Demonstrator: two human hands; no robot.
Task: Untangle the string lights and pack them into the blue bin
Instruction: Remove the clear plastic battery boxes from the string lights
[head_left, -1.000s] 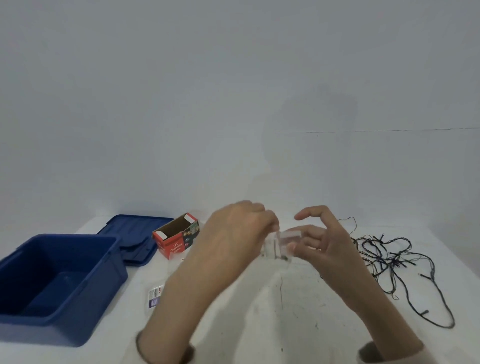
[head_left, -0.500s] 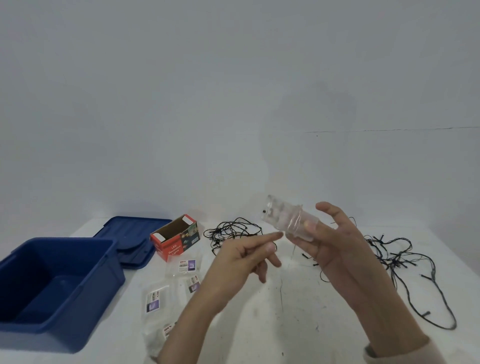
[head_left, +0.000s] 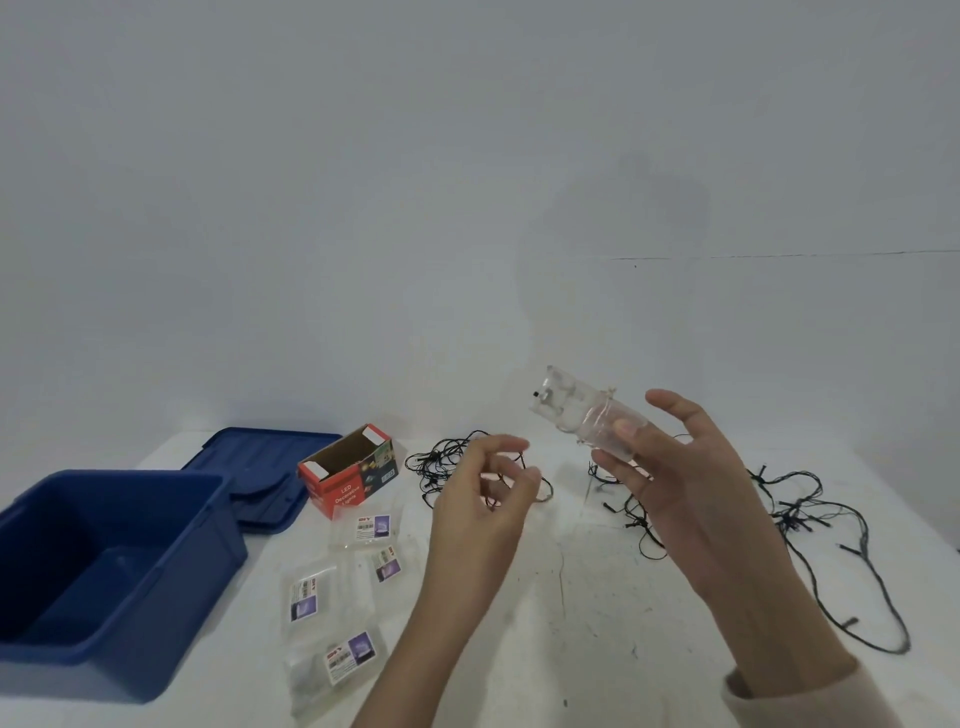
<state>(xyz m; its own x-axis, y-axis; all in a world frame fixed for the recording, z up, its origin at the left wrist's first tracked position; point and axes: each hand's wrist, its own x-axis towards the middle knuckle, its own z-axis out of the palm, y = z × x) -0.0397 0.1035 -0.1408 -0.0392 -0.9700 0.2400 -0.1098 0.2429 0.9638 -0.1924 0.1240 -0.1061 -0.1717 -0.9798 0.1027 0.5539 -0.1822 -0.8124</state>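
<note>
Light pack (head_left: 582, 415) held aloft
Right hand (head_left: 691, 483) pinches its lower end, long axis up-left; left hand (head_left: 483, 499) loosely curled, empty.

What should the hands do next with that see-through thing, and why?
Probably bring the free left hand to the clear case that the right hand holds up, and start unwinding the thin wire that seems wound round it. Nothing shows in the blue bin yet, and the black string lights lie tangled on the table.
</note>
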